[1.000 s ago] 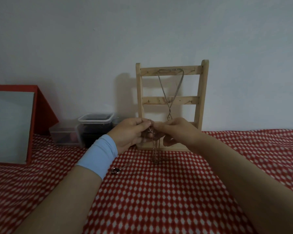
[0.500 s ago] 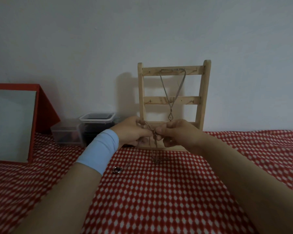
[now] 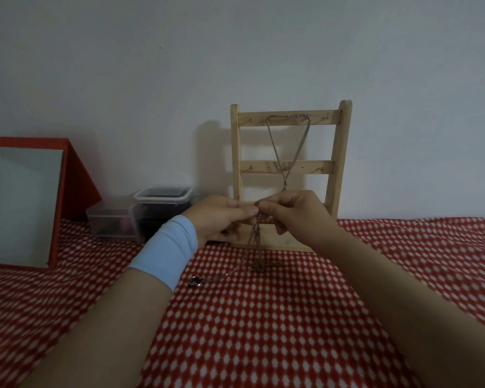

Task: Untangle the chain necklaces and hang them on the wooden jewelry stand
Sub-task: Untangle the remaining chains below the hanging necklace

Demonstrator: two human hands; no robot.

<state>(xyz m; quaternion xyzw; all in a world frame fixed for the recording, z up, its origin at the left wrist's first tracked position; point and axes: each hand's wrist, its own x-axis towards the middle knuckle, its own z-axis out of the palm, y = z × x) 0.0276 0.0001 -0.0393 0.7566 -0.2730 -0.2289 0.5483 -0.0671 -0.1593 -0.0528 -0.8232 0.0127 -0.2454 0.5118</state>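
A wooden jewelry stand (image 3: pixel 340 163) leans against the wall at the back of the red-and-white cloth. One silver chain necklace (image 3: pixel 275 147) hangs from its top bar. In front of the stand's foot, my left hand (image 3: pixel 221 217) and my right hand (image 3: pixel 297 211) meet and both pinch a tangled chain necklace (image 3: pixel 256 239). Its strands hang down to the cloth and trail left to a round pendant (image 3: pixel 195 281). My left wrist wears a light blue band.
A red-framed mirror (image 3: pixel 20 203) stands at the left. Between it and the stand sit a clear plastic box (image 3: pixel 109 222) and a lidded dark container (image 3: pixel 163 197). The wall is right behind the stand.
My hands pulled slightly apart half a second ago and have closed together again on the chain. The camera view has shifted a little.
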